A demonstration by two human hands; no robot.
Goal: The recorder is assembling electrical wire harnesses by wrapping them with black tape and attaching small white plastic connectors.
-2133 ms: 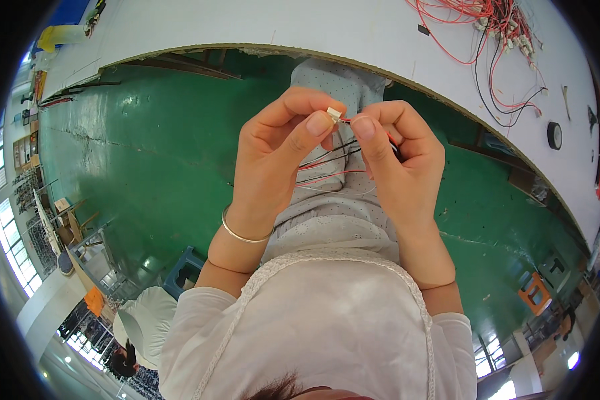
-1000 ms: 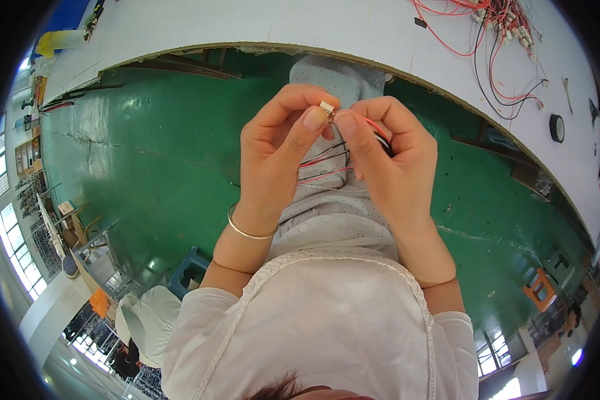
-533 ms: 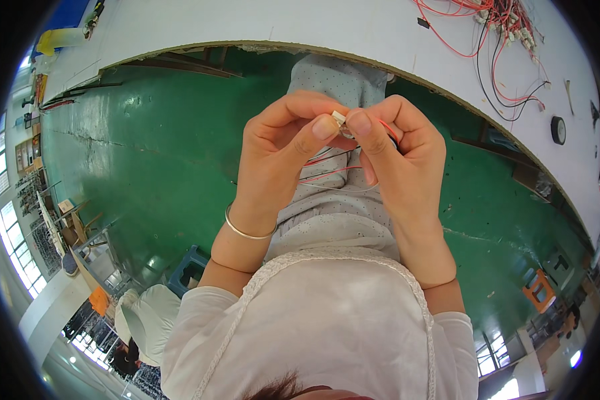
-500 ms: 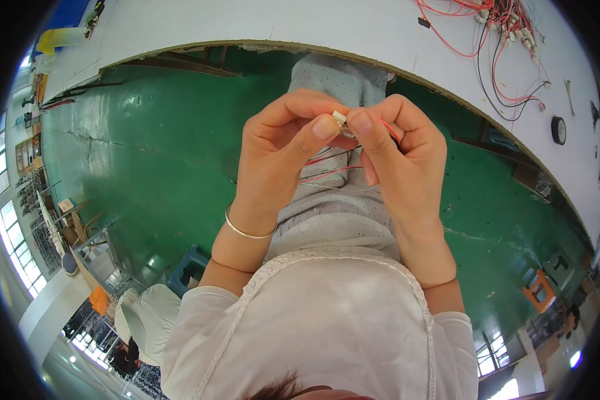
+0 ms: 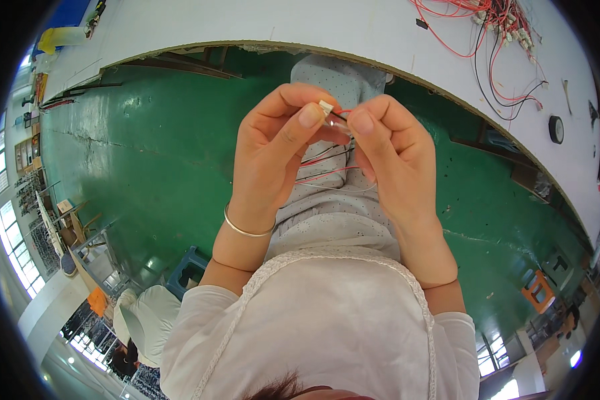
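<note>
Between thumb and forefinger, my left hand (image 5: 280, 130) pinches a small white plug connector (image 5: 325, 107). Short red and black wires (image 5: 341, 115) run from the connector across to my right hand (image 5: 390, 143), whose thumb and forefinger are closed on them. Something clear and shiny shows just under the wires, too small to make out. More red, black and white wires (image 5: 327, 177) hang below the hands, over my lap. Both hands are held up in front of the table's near edge.
The white table (image 5: 247, 23) curves across the far side. A tangle of red wires with white connectors (image 5: 507, 23) lies at its far right, near a small black roll (image 5: 556, 129). A blue stool (image 5: 188, 270) and an orange stool (image 5: 537, 291) stand on the green floor (image 5: 147, 167).
My hands have moved slightly apart. The connector has shifted left and up with my left hand, and a length of red and black wire now shows between the fingertips.
</note>
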